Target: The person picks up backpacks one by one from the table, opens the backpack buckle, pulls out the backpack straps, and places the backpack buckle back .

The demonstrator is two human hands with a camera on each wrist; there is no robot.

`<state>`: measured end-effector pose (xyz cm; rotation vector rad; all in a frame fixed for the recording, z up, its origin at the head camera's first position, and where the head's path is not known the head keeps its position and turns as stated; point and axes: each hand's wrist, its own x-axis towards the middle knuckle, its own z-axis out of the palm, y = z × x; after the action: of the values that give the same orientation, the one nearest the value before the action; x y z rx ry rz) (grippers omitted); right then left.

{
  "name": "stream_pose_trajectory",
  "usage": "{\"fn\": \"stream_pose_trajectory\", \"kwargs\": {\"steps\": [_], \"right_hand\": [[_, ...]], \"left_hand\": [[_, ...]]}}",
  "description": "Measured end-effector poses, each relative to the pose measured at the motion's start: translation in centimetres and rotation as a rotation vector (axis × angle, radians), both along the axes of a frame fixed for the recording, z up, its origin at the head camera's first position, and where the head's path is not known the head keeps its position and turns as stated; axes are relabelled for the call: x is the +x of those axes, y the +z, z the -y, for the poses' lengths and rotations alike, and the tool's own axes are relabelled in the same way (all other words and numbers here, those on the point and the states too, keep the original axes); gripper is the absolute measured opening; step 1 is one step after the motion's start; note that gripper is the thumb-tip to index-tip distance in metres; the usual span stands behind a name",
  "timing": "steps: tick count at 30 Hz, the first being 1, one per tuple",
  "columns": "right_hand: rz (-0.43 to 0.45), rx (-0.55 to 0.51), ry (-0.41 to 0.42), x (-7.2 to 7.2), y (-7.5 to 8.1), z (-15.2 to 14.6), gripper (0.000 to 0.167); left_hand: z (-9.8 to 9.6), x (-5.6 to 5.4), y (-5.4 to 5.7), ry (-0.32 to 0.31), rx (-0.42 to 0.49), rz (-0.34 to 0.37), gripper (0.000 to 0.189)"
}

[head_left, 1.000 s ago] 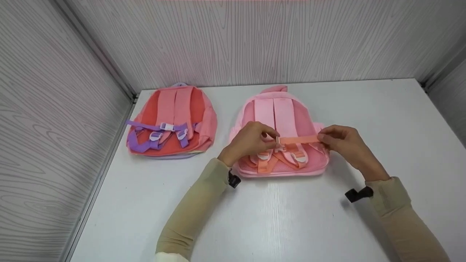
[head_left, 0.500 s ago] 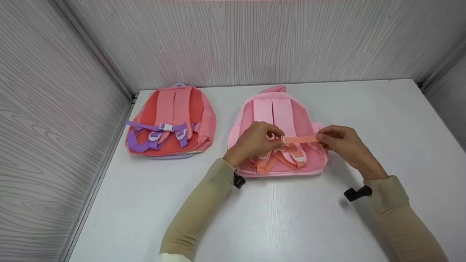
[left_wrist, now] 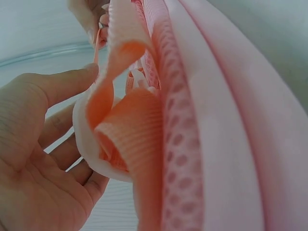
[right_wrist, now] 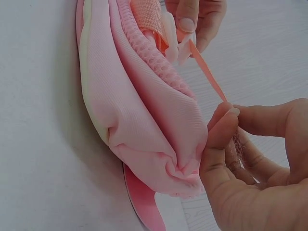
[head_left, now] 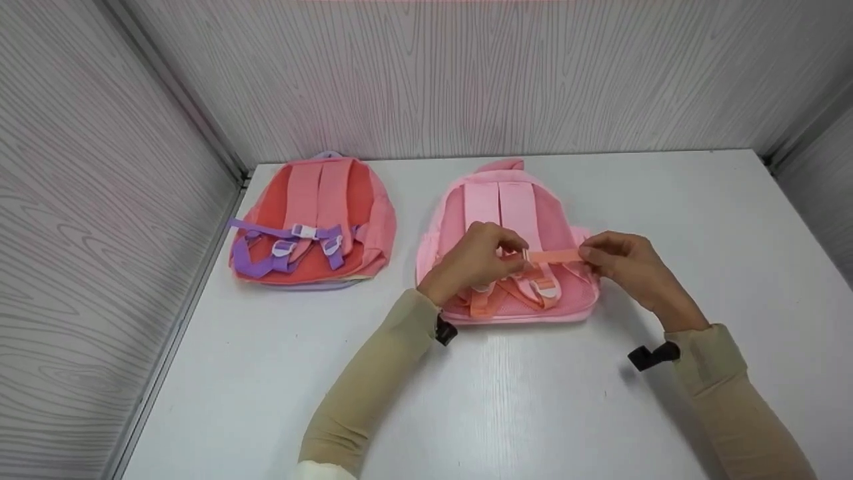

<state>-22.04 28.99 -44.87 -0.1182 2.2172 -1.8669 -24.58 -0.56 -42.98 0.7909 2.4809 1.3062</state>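
- A right hand (right_wrist: 257, 192) pinches a narrow orange strap (right_wrist: 208, 73) between thumb and fingers.
- The strap stretches straight to a pale plastic buckle (right_wrist: 185, 51), gripped by the left hand (right_wrist: 210, 18) at top.
- Beside both hands, a pink fabric backpack (right_wrist: 137, 103) shows its mesh panel (right_wrist: 150, 60) and pale piping (right_wrist: 86, 62).
- A darker pink flap (right_wrist: 142, 197) juts out below, near the whitish surface (right_wrist: 38, 130).

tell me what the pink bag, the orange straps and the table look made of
Pink bag: probably matte polyester fabric, finely ribbed and creased; its back panel looks like mesh, dotted with small holes.
Orange straps: likely nylon or polyester webbing, flat, bendy, visibly woven.
Table: smooth white board, perhaps laminate, judging by its soft sheen.
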Motion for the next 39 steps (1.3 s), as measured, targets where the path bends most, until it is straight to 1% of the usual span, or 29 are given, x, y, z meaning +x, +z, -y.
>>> {"fn": "stream_pose_trajectory", "kwargs": {"steps": [7,10,14,16,22,31,39], "right_hand": [[0.01,-0.006,-0.001,-0.1,0.1,-0.1,0.036],[0.012,-0.016,0.0,-0.1,0.1,-0.2,0.034],[0.007,-0.055,0.006,-0.1,0.1,-0.3,0.035],[-0.001,-0.054,0.015,-0.1,0.1,-0.4,0.035],[-0.013,-0.009,0.039,0.0,0.3,-0.5,0.039],[-0.018,0.017,0.049,0.0,0.6,-0.5,0.041],[-0.012,0.038,0.057,0.1,0.8,-0.5,0.043]], "left_hand": [[-0.7,0.0,0.2,-0.004,0.009,-0.003,0.035],[-1.1,-0.1,0.2,-0.004,0.003,0.009,0.035],[-1.6,-0.1,0.2,-0.005,-0.007,0.005,0.031],[-1.8,-0.1,0.1,-0.007,-0.004,0.007,0.029],[-2.2,0.0,0.1,-0.005,0.006,0.043,0.029],[-3.2,-0.2,0.2,-0.022,-0.002,-0.015,0.027],[-3.9,0.0,0.3,-0.005,-0.009,0.009,0.029]]}}
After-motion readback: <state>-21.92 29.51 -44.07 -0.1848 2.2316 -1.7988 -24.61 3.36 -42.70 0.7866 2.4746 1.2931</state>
